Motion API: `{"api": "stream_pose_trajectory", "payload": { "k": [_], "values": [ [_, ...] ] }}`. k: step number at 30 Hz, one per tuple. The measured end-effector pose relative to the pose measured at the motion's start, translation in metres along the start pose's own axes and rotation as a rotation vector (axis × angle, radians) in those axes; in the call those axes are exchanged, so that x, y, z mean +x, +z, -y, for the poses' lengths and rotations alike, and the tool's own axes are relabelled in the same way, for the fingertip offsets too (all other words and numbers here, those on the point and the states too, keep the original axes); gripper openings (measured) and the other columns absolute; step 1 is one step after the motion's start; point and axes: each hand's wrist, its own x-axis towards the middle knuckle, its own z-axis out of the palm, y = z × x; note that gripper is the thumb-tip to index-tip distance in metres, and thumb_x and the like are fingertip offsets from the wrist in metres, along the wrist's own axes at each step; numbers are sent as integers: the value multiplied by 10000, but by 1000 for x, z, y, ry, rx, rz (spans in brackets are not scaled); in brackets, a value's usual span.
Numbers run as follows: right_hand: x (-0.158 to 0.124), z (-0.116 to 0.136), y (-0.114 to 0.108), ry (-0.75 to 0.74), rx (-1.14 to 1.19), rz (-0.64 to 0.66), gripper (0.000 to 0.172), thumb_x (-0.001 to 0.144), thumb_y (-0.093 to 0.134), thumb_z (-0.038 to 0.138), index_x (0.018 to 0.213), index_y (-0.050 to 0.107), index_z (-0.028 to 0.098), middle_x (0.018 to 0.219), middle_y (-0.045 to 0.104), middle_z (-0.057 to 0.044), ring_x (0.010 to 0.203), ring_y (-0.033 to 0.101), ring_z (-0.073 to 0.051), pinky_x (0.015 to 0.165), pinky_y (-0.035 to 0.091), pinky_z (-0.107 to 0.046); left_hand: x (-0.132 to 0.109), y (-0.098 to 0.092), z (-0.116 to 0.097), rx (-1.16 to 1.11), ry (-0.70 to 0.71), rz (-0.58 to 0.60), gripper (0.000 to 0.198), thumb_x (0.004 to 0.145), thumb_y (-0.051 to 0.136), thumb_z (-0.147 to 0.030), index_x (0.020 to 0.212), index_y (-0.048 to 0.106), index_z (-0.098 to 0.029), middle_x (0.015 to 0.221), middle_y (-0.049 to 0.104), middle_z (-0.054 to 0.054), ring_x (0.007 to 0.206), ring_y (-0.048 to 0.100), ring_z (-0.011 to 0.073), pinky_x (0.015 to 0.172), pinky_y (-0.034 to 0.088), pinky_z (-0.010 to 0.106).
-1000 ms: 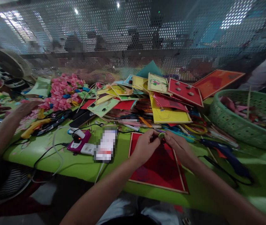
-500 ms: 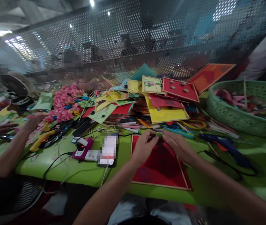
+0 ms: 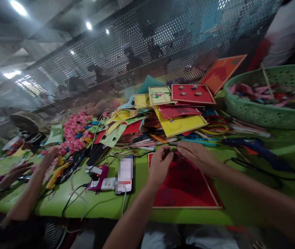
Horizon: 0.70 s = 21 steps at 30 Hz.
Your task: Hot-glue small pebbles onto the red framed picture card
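A small green round piece (image 3: 173, 149), its kind too small to make out, is pinched in the fingertips of my left hand (image 3: 161, 160). My right hand (image 3: 194, 154) is closed as well, its fingertips meeting the same piece from the other side. Both hands are over the far part of a red panel (image 3: 184, 192) edged with thin wooden strips, lying flat on the green table. Shadow and my fingers hide part of the panel's surface.
Left of the panel lie a phone (image 3: 124, 173) and a purple power strip (image 3: 99, 178) with cables. A blue glue gun (image 3: 259, 152) and a green basket (image 3: 267, 116) stand to the right. Stacked cards (image 3: 184, 126) rise behind. Another person's arms (image 3: 33, 183) reach in at left.
The view has tilted and shifted, so the table appears slanted differently. My hands stay together around the green piece, with little change in their grip. The other person's hands remain at the left.
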Motion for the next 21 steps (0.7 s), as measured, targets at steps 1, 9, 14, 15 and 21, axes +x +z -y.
{"api": "stream_pose_trajectory", "payload": {
  "k": [1, 9, 14, 15, 21],
  "values": [
    [0, 0, 0, -28, -58, -1, 334, 990, 441, 445, 812, 596, 209, 802, 644, -63, 744, 562, -216, 690, 427, -318, 0, 0, -1, 16, 1, -15, 143, 841, 653, -273, 939, 619, -174, 834, 669, 7, 761, 609, 136, 754, 485, 265],
    [0, -7, 0, -264, -385, -35, 243, 1005, 454, 286, 898, 654, 200, 872, 677, -91, 813, 583, -234, 740, 405, -331, -4, -7, 8, 390, 101, -33, 82, 893, 580, -221, 960, 612, -186, 870, 670, 26, 811, 617, 160, 785, 482, 295],
    [-1, -6, 1, -314, -379, -10, 185, 947, 503, 211, 795, 608, 202, 793, 643, -75, 772, 551, -220, 722, 381, -319, -6, -6, 3, 500, 205, -14, 255, 856, 528, -108, 1039, 677, -206, 1030, 719, 50, 946, 639, 182, 901, 479, 334],
    [-1, -5, 1, -313, -374, -18, 182, 931, 501, 193, 774, 593, 202, 776, 634, -69, 757, 542, -215, 710, 372, -315, -6, -5, 1, 496, 204, -15, 259, 845, 535, -103, 1027, 688, -206, 1037, 723, 50, 953, 639, 184, 909, 476, 335],
    [1, 3, -2, -144, -189, -67, 199, 861, 463, 195, 667, 508, 208, 657, 537, -17, 645, 463, -166, 613, 320, -280, -3, -3, -4, 157, -27, 14, 180, 850, 645, -300, 965, 688, -169, 877, 712, 34, 796, 628, 159, 783, 496, 296]
  ]
}}
